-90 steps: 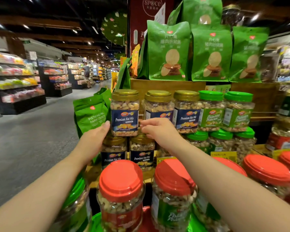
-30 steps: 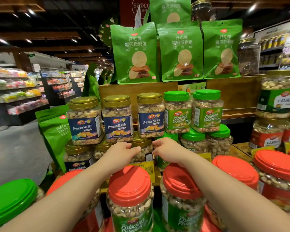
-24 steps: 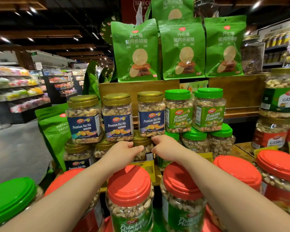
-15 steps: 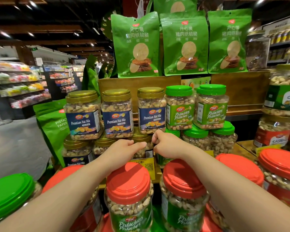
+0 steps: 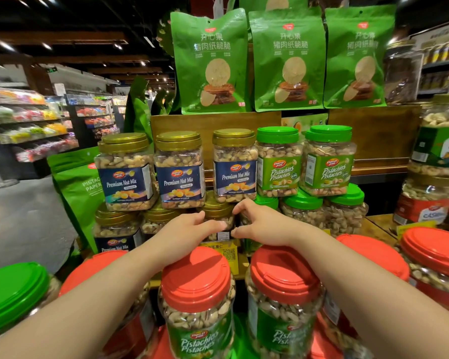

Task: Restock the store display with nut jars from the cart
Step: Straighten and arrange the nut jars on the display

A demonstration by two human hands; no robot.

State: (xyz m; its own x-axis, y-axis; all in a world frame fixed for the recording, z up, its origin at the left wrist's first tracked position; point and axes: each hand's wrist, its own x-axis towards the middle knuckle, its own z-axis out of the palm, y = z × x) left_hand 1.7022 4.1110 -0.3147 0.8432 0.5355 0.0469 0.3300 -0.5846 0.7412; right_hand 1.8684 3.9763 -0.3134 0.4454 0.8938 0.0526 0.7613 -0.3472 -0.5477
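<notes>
My left hand [image 5: 186, 233] and my right hand [image 5: 261, 224] are both on one gold-lid jar [image 5: 218, 216] in the bottom row of the display. The jar sits right between them. My left fingers curl round its left side and my right fingers curl round its right side. My hands hide most of it, so I think they both grip it, but I cannot see how tight.

Right on top of this jar stands a row of three Premium Nut Mix jars [image 5: 179, 172] with gold lids. Next to them on the right are two green-lid pistachio jars [image 5: 279, 164], with more green lids under them. These top jars rest on the bottom ones.

Big green snack bags [image 5: 213, 63] stand higher up on a wooden box [image 5: 218, 123].

Close to me, under my arms, are red-lid jars [image 5: 196, 278] of pistachios. A yellow price tag [image 5: 224, 251] shows just below my hands. A green lid [image 5: 11, 294] is at my far left.
</notes>
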